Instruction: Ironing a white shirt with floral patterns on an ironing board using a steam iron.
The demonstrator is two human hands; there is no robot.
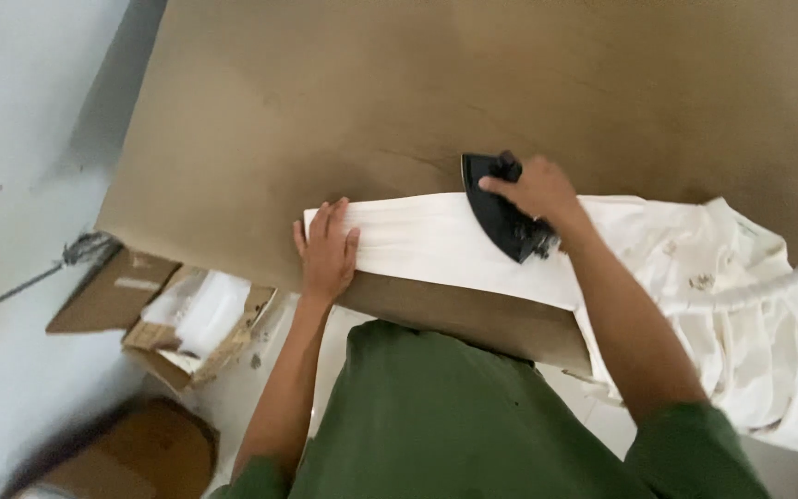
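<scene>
A white garment point(436, 242) lies along the near edge of a brown ironing table point(325, 102), its loose part bunched at the right and hanging over the edge. My left hand point(327, 249) rests flat, fingers apart, on the cloth's left end. My right hand point(536, 189) grips the handle of a black iron point(496, 208) that sits on the cloth's far edge, its tip pointing away from me.
A white cord point(768, 285) runs from the right across the bunched cloth. On the floor at left stands an open cardboard box point(154, 314) holding white material, with a round brown object point(131, 453) below it. A pale wall is at far left.
</scene>
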